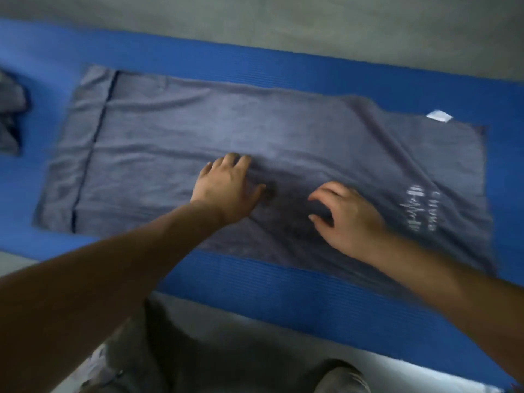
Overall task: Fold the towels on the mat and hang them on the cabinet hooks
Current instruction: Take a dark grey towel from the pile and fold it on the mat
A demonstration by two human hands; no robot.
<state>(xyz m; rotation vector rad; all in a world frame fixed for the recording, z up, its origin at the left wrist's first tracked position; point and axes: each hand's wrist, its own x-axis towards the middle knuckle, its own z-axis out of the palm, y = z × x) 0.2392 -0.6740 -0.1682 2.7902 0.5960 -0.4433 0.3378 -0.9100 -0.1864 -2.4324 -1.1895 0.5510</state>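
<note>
A grey-blue towel [175,131] lies spread flat across the blue mat [283,290], long side running left to right. It has a dark stripe near its left end, white lettering near its right end and a white label at the far right corner. My left hand [226,185] rests palm down on the towel's middle with its fingers spread. Just to the right, my right hand [348,214] touches the towel with slightly bent fingers. Neither hand holds any cloth. The frame is blurred.
A second crumpled grey towel [11,114] lies on the mat at the far left edge. Grey floor [312,26] runs beyond the mat's far side. My knees [198,364] are at the mat's near edge.
</note>
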